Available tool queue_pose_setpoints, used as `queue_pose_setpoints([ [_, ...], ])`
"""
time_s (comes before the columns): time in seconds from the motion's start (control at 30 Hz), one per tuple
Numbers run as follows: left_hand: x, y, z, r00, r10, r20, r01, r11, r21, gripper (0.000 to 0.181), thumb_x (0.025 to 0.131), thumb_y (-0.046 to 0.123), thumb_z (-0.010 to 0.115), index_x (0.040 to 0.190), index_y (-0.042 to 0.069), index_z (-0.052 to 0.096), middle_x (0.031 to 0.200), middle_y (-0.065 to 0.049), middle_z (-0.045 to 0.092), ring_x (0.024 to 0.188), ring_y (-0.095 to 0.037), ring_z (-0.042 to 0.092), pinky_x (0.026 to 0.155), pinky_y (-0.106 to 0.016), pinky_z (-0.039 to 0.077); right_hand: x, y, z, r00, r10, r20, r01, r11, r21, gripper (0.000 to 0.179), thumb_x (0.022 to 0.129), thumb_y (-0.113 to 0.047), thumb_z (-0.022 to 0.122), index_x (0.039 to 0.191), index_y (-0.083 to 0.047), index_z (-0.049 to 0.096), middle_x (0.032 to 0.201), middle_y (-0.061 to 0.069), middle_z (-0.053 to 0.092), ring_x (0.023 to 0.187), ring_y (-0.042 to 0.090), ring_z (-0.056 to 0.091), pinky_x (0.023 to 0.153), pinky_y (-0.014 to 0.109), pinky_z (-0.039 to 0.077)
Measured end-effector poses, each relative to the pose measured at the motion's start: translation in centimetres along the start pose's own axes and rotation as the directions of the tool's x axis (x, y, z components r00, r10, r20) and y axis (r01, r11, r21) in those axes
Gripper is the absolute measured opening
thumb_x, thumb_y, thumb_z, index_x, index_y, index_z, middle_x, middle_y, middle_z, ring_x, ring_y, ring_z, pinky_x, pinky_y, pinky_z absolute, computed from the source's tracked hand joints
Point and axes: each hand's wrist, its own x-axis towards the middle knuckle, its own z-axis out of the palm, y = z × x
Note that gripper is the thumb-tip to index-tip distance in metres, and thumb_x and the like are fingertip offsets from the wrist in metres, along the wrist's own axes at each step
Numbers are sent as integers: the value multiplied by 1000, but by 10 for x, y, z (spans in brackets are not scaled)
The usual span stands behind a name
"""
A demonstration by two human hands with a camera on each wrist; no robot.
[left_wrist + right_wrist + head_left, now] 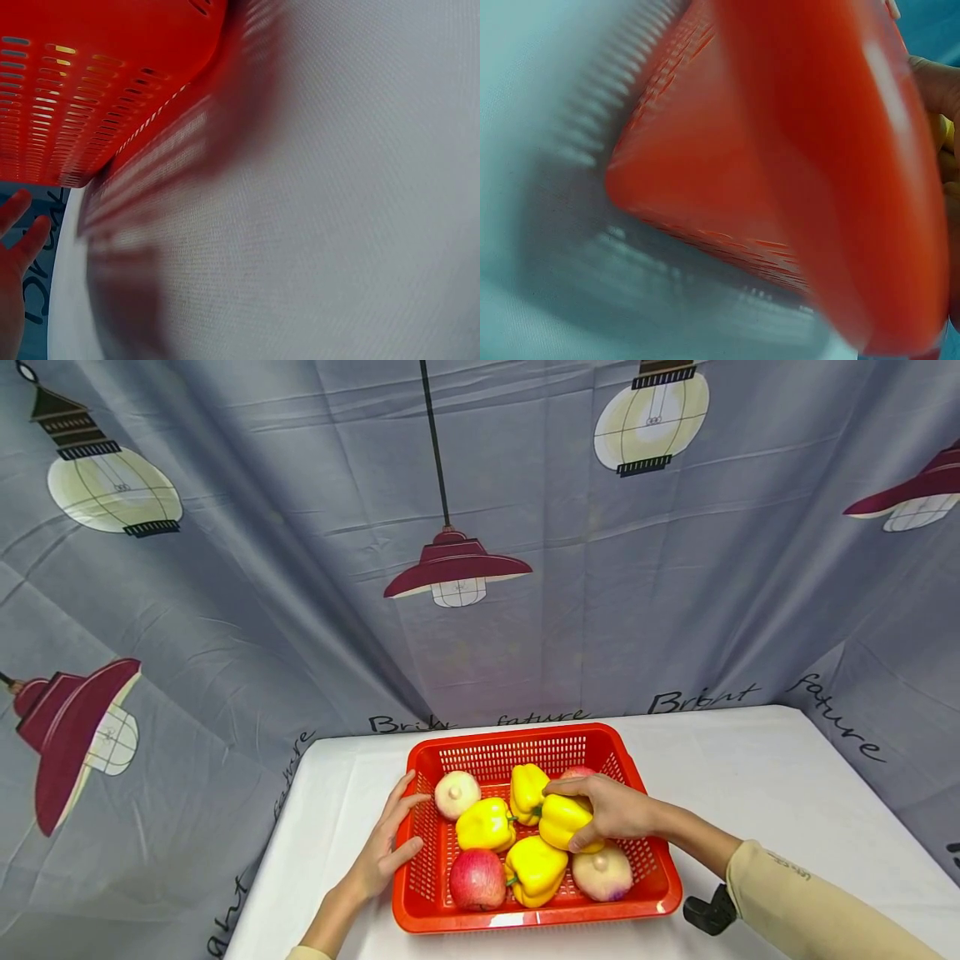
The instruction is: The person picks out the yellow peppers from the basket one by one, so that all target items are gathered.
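Note:
In the head view a red plastic basket (540, 920) holds several yellow bell peppers. My right hand (615, 810) reaches in from the right and grips one yellow bell pepper (564, 821), thumb and fingers on either side of it. Other yellow bell peppers (536, 870) lie close by. My left hand (382, 847) is at the basket's left rim with its fingers spread, holding nothing; whether it touches the rim is hard to tell. A red apple (477, 879) and two pale, round, knobbed vegetables (602, 871) are also inside. Behind the right hand, another red apple (577, 772) shows partly.
The basket stands on a white-covered table (735, 793). A grey curtain (480, 660) printed with lamps hangs behind it and at the sides. A black device (711, 912) sits at the right wrist. Both wrist views show mostly the basket's outer walls (705, 165).

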Motion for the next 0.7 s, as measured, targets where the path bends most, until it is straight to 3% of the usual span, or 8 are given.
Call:
queue_pose_setpoints([
  [0.17, 0, -2, 1, 1000, 26, -8, -26, 1000, -2, 52, 88, 15, 56, 139, 6, 52, 166, -13, 16, 150, -38, 16, 105, -77, 17, 0, 0, 1, 1000, 7, -12, -7, 1000, -5, 73, 73, -26, 90, 138, -10, 60, 136, -3, 58, 122, 21, 49, 104, 43, 42],
  [0.43, 1, -2, 0, 1000, 25, -4, -25, 999, -20, 56, 84, 16, 61, 139, 5, 52, 166, -14, 15, 150, -39, 16, 104, -77, 18, -3, -2, 0, 999, -17, -35, 17, 1000, 11, 72, 74, -27, 89, 137, -11, 61, 133, 2, 59, 117, 24, 50, 99, 40, 44],
  [0.7, 0, -4, 1, 1000, 24, -9, -25, 1000, -19, 56, 84, 17, 61, 138, 6, 52, 166, -15, 16, 149, -39, 16, 104, -77, 19, -1, -1, 2, 999, 2, -49, 0, 999, 39, 71, 74, -30, 89, 137, -12, 61, 131, -2, 59, 116, 22, 50, 98, 39, 44],
])
